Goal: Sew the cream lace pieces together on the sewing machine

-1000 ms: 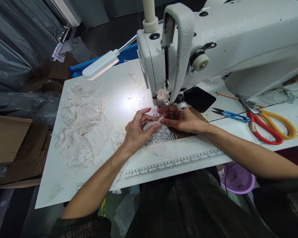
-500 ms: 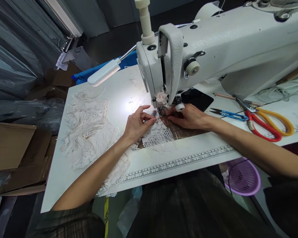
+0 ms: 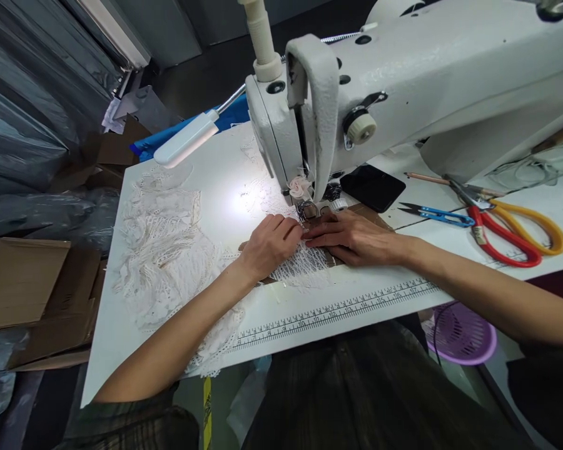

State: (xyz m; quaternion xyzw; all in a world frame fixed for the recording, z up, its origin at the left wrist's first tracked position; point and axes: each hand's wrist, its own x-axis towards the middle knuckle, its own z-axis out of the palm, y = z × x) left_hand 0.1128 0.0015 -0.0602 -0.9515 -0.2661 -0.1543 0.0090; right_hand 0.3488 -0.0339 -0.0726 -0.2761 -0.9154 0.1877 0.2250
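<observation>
A strip of white lace [image 3: 303,267] lies under the presser foot [image 3: 306,210] of a white sewing machine [image 3: 274,134]. My left hand [image 3: 273,245] is closed at the lace's left side, fingers curled and pressed together on it just in front of the foot. My right hand [image 3: 356,237] rests from the right with its fingers stretched out over the lace, the tips close to the left hand's. Both hands partly hide the lace and the brown plate [image 3: 368,215] below. A pale fabric rose [image 3: 299,187] sits on the machine by the needle, which I cannot make out.
A heap of white lace [image 3: 169,244] covers the table's left. Right of the machine lie a black phone [image 3: 373,187], blue thread snips [image 3: 436,214] and scissors [image 3: 507,240] with red and yellow handles. A lamp [image 3: 185,139] lights the table; a purple basket [image 3: 485,353] stands below.
The left hand's fingers have gone from a raised pinch to curled down on the lace. My right hand has moved down from beside the foot, fingers now stretched over the lace. The view shifted slightly.
</observation>
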